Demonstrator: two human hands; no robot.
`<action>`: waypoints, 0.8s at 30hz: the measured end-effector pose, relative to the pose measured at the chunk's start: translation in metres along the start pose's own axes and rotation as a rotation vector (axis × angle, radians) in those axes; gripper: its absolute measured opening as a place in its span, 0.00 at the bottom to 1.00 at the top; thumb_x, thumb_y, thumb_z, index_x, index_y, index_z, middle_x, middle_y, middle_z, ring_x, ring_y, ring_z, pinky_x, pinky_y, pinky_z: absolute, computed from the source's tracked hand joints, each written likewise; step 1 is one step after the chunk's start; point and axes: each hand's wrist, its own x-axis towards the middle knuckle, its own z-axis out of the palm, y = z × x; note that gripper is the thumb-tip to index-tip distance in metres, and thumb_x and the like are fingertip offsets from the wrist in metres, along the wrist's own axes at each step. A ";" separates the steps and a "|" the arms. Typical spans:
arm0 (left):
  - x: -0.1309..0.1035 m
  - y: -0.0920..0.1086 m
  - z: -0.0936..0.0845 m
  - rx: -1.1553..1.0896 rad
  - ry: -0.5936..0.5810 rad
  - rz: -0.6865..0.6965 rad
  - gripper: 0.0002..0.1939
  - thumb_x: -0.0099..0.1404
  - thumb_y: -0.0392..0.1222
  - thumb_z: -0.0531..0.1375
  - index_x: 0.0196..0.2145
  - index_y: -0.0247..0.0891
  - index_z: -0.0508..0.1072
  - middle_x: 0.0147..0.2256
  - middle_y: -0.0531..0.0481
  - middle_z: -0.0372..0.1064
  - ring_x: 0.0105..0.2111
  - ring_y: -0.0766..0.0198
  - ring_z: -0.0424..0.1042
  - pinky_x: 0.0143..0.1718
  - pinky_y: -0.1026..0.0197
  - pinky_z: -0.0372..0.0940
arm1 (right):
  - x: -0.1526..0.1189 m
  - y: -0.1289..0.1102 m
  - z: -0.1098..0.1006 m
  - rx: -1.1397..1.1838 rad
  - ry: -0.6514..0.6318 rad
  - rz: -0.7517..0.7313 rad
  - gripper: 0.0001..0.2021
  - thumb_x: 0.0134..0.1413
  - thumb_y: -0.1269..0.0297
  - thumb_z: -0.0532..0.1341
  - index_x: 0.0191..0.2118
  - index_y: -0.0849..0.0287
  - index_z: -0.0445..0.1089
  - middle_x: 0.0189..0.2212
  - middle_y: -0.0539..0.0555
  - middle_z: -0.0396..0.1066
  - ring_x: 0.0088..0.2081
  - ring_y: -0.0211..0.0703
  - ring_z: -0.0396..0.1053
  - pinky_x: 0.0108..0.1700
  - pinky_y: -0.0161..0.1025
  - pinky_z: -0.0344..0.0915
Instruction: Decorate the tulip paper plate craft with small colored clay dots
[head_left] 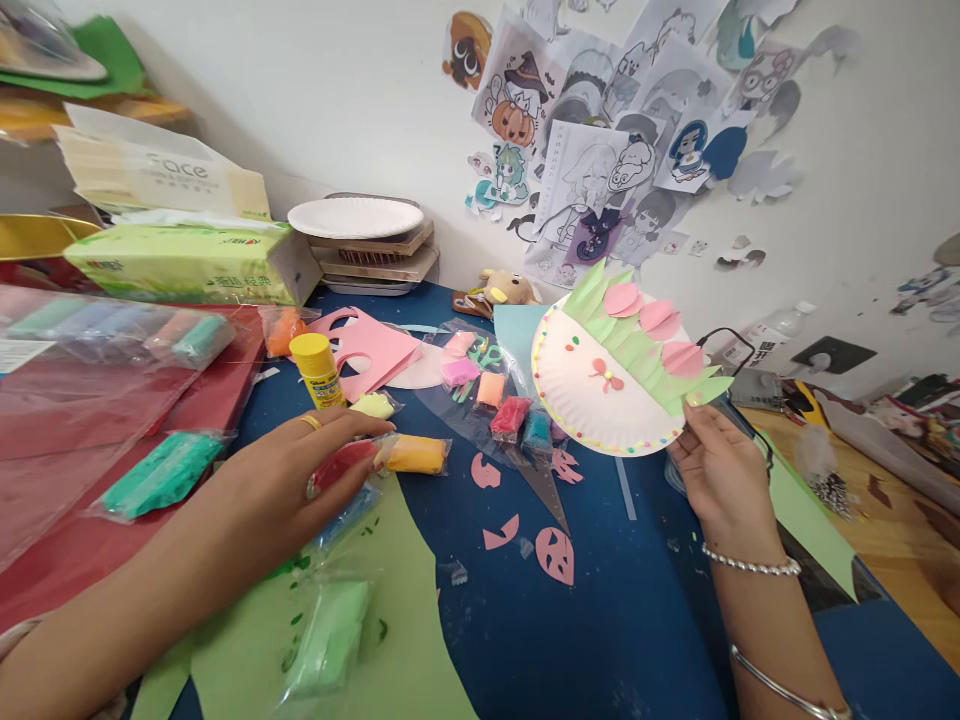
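My right hand (724, 460) grips the lower right edge of a paper-plate flower basket (600, 395). The basket is a white half plate edged with colored dots, bearing a small red bow. Pink paper tulips (660, 320) and green paper leaves (589, 305) rise from it. My left hand (330, 460) reaches over several wrapped clay packs, its thumb and forefinger closed at the near end of a yellow-orange clay pack (416, 454). A red clay pack (341, 465) lies partly hidden under that hand. A yellow-capped glue stick (316, 370) stands just behind it.
Clay packs in red (510, 418) and blue (538, 430) lie mid-table by a set square (547, 490) and pink paper scraps (555, 555). Green paper (405, 620) holds a light green clay pack (328, 635). A tissue pack (195, 262) and paper plate (356, 217) sit behind.
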 end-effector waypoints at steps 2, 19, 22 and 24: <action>0.000 0.000 0.001 -0.008 -0.005 0.037 0.16 0.63 0.50 0.46 0.43 0.45 0.67 0.43 0.51 0.70 0.40 0.58 0.69 0.42 0.58 0.61 | 0.000 0.000 0.000 -0.001 -0.001 0.003 0.14 0.32 0.62 0.70 0.24 0.60 0.66 0.22 0.44 0.69 0.23 0.29 0.67 0.25 0.26 0.67; 0.049 0.080 0.085 0.238 -0.123 0.742 0.19 0.61 0.28 0.50 0.50 0.24 0.63 0.49 0.34 0.66 0.50 0.52 0.64 0.50 0.53 0.58 | 0.000 -0.001 0.004 0.018 0.020 0.022 0.16 0.28 0.61 0.71 0.24 0.60 0.65 0.22 0.45 0.70 0.23 0.30 0.68 0.26 0.27 0.68; 0.056 0.080 0.085 0.241 -0.109 0.690 0.17 0.61 0.28 0.48 0.47 0.27 0.65 0.46 0.34 0.68 0.46 0.51 0.67 0.43 0.52 0.62 | 0.000 0.000 0.004 0.017 0.020 0.019 0.15 0.30 0.62 0.70 0.24 0.60 0.65 0.22 0.45 0.70 0.22 0.30 0.68 0.26 0.27 0.68; 0.062 0.078 0.084 0.236 -0.091 0.649 0.16 0.62 0.27 0.46 0.45 0.28 0.66 0.42 0.36 0.70 0.43 0.52 0.69 0.39 0.53 0.63 | 0.000 0.000 0.003 0.020 0.024 0.016 0.14 0.31 0.62 0.70 0.24 0.60 0.65 0.22 0.45 0.70 0.22 0.30 0.68 0.26 0.26 0.68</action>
